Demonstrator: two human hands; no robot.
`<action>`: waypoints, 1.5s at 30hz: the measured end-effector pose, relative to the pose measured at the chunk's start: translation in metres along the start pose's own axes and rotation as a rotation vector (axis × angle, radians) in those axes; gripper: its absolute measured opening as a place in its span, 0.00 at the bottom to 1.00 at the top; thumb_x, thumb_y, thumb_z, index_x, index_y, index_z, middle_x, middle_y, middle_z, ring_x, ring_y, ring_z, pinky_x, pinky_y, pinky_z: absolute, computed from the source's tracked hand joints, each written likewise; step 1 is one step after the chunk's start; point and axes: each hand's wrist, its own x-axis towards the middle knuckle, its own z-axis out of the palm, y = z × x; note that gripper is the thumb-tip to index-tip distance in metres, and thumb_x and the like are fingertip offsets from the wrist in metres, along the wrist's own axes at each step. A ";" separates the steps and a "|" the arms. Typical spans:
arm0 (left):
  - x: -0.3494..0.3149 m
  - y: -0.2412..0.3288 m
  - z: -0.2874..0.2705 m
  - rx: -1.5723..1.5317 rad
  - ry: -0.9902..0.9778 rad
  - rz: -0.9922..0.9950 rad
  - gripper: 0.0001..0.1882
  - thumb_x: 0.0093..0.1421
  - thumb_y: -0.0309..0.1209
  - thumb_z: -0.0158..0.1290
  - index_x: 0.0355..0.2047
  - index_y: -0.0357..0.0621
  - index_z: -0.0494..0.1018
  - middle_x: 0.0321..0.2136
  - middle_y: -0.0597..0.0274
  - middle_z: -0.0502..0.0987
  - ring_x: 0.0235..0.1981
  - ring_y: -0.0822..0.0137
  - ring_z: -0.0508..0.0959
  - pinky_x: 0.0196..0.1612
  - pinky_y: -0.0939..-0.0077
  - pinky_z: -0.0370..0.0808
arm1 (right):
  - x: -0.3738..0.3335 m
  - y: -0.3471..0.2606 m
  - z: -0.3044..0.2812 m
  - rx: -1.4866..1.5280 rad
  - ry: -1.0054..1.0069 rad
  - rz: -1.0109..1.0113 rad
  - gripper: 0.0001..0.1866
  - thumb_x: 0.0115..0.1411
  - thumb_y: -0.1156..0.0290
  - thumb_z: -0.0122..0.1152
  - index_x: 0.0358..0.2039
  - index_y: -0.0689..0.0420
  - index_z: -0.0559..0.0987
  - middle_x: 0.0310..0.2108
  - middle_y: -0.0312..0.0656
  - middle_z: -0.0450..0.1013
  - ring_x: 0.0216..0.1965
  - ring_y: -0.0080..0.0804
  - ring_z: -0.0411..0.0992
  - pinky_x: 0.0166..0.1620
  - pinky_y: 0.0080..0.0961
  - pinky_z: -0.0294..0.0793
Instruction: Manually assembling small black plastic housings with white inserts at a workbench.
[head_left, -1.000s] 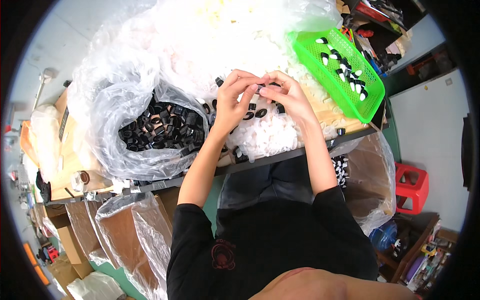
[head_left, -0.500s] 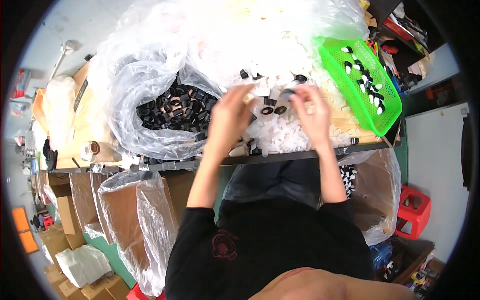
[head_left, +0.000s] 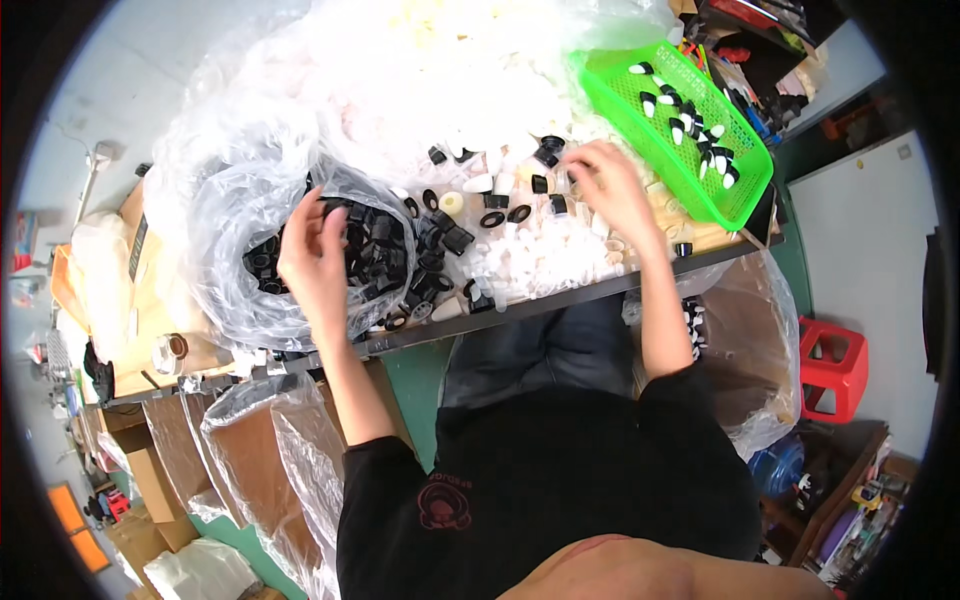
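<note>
My left hand point(head_left: 316, 262) hovers over the clear plastic bag point(head_left: 222, 270) full of black ring-shaped caps point(head_left: 372, 262). Its thumb and fingers are apart, with nothing visible between them. My right hand point(head_left: 618, 200) is above the table to the right, fingers loosely bent and apart, seemingly holding nothing. Close to its fingertips lie a black cap point(head_left: 558, 204) and another black cap point(head_left: 540, 184). Two black rings point(head_left: 519, 214) and a round cream piece point(head_left: 452, 204) lie between my hands. A pile of small white translucent pieces point(head_left: 545, 258) spreads toward the table's front edge.
A green plastic basket point(head_left: 612, 98) with several black-and-white pieces stands at the right. Clear plastic sheeting point(head_left: 270, 75) covers the back. A small jar point(head_left: 172, 346) sits at the left front. Lined boxes point(head_left: 250, 430) stand below the table, and a red stool point(head_left: 835, 365) at right.
My left hand has moved left from the loose caps to over the bag. The black piece at my right fingertips appears let go onto the table. The whole view has shifted and turned slightly.
</note>
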 end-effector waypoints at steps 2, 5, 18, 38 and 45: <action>0.009 0.018 0.018 0.120 -0.172 -0.019 0.15 0.55 0.22 0.61 0.44 0.37 0.77 0.32 0.64 0.76 0.24 0.80 0.69 0.29 0.86 0.70 | 0.004 0.003 0.022 -0.020 -0.031 -0.048 0.06 0.58 0.78 0.55 0.36 0.60 0.78 0.36 0.44 0.74 0.40 0.43 0.72 0.44 0.32 0.72; 0.025 0.029 0.053 -0.065 -0.356 0.046 0.12 0.57 0.24 0.60 0.42 0.38 0.78 0.30 0.65 0.77 0.29 0.79 0.76 0.31 0.86 0.71 | 0.018 -0.002 0.044 -0.058 -0.074 -0.069 0.06 0.55 0.80 0.55 0.34 0.61 0.77 0.34 0.45 0.74 0.40 0.46 0.71 0.44 0.35 0.71; 0.026 -0.014 0.129 -0.707 -0.610 -0.431 0.17 0.63 0.27 0.54 0.52 0.35 0.72 0.34 0.61 0.79 0.28 0.75 0.76 0.28 0.86 0.69 | 0.034 -0.003 0.060 -0.187 -0.034 -0.096 0.06 0.52 0.74 0.62 0.33 0.57 0.78 0.36 0.42 0.72 0.43 0.44 0.70 0.43 0.37 0.74; 0.024 -0.017 0.132 -0.828 -0.582 -0.333 0.12 0.67 0.23 0.46 0.46 0.36 0.76 0.40 0.61 0.75 0.37 0.72 0.77 0.44 0.78 0.78 | 0.053 -0.056 0.059 0.491 0.145 -0.094 0.16 0.55 0.75 0.66 0.45 0.57 0.75 0.25 0.33 0.74 0.24 0.18 0.69 0.29 0.16 0.70; 0.020 -0.012 0.133 -0.653 -0.637 -0.139 0.12 0.66 0.21 0.45 0.45 0.37 0.77 0.42 0.61 0.73 0.39 0.72 0.77 0.45 0.77 0.78 | 0.051 -0.053 0.058 0.456 0.158 -0.056 0.18 0.55 0.74 0.66 0.46 0.56 0.74 0.26 0.35 0.74 0.24 0.21 0.70 0.30 0.18 0.71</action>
